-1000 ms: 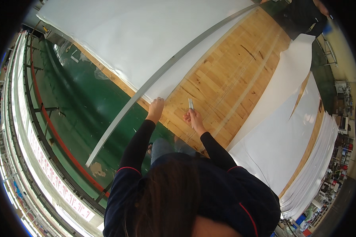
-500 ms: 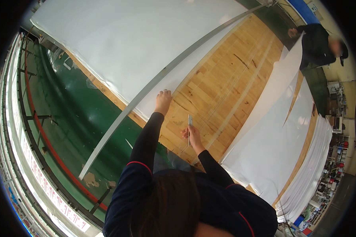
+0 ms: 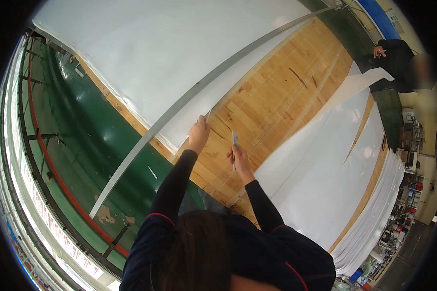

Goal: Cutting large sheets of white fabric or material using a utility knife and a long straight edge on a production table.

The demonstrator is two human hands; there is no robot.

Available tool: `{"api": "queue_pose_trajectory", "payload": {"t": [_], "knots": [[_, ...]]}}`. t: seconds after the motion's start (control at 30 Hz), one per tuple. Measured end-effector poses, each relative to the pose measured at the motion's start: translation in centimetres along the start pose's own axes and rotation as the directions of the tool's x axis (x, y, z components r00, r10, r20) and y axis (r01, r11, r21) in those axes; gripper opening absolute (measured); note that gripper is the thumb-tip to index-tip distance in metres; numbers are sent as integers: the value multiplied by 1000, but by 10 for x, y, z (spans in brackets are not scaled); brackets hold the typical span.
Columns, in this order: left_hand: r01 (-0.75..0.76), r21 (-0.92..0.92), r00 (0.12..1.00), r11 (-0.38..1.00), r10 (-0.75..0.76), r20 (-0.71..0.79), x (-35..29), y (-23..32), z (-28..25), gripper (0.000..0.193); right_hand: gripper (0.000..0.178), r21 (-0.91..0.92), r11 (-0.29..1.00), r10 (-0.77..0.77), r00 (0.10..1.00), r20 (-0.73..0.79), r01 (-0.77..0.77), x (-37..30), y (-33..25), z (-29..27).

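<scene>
My left hand (image 3: 199,135) is closed at the edge of a white sheet (image 3: 179,127) on the wooden table (image 3: 262,106); its fingers seem to pinch that edge, where a thin strip stands up. To its right, my right hand (image 3: 240,158) grips a utility knife (image 3: 235,139) by its grey handle, just above the bare wood. A long grey metal straightedge (image 3: 199,86) lies across the sheet, beyond my left hand, and its near end juts past the table edge.
On the right lies another white sheet (image 3: 320,155), its far corner curled up beside a co-worker (image 3: 395,65) in dark clothes. Stacked sheets (image 3: 374,218) hang over the right edge. Left of the table runs a green floor (image 3: 97,131) and a red rail (image 3: 58,179).
My left fingers have curled in at the sheet edge. The right-hand sheet has slid left over more wood, and its far corner has curled. The co-worker's hand has moved.
</scene>
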State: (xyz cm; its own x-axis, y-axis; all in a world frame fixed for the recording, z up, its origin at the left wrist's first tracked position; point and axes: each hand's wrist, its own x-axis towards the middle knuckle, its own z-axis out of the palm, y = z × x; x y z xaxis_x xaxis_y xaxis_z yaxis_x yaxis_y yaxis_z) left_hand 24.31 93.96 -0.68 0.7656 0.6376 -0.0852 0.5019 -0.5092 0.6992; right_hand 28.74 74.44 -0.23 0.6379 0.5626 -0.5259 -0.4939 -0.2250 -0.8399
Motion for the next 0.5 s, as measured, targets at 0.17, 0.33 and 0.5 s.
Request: {"api": "queue_pose_trajectory", "payload": {"t": [0.17, 0.33, 0.5], "knots": [[112, 93, 986, 989, -99, -132, -12, 0, 7, 12, 19, -566, 758, -347, 935, 72, 325, 53, -48, -2], [33, 283, 933, 959, 73, -354, -27, -2, 11, 12, 18, -733, 55, -500, 654, 567, 678, 116, -124, 18], [43, 219, 985, 975, -5, -173, -27, -6, -1, 9, 17, -508, -362, -46, 530, 847, 781, 164, -167, 50]]}}
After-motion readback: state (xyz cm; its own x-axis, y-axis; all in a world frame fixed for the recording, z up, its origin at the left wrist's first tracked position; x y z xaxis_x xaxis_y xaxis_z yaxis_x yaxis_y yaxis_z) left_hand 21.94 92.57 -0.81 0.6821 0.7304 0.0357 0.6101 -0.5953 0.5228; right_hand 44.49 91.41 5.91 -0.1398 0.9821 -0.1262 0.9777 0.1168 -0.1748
